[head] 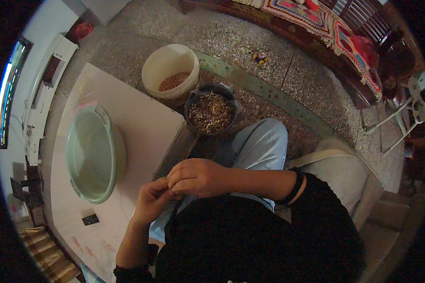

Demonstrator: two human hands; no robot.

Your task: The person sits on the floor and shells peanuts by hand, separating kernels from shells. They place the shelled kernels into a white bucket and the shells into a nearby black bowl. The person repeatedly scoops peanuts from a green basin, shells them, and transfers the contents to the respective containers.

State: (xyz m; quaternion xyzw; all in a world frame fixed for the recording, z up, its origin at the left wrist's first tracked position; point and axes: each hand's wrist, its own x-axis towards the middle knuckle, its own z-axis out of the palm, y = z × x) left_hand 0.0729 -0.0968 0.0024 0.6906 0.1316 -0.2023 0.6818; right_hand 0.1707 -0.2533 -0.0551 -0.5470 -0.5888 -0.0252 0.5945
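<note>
My left hand (151,201) and my right hand (197,177) meet fingertip to fingertip above my lap, close to the table's edge. Both sets of fingers are curled in a pinch, and whatever lies between them is hidden. Beyond my knee, a black bucket (212,112) is filled with broken brown pieces that look like peanut shells. Behind it stands a white plastic bucket (151,76), with small reddish-brown kernels (173,81), probably peanuts, at its bottom. On the table to the left, a pale green plastic basin (92,155) shows no contents.
The pale tabletop (138,116) carries a small black object (90,219) near the basin. A small colourful toy (261,58) lies on the speckled floor (226,42). A wooden bench with a crocheted cover (297,16) runs along the far side. A white metal frame (393,123) stands at right.
</note>
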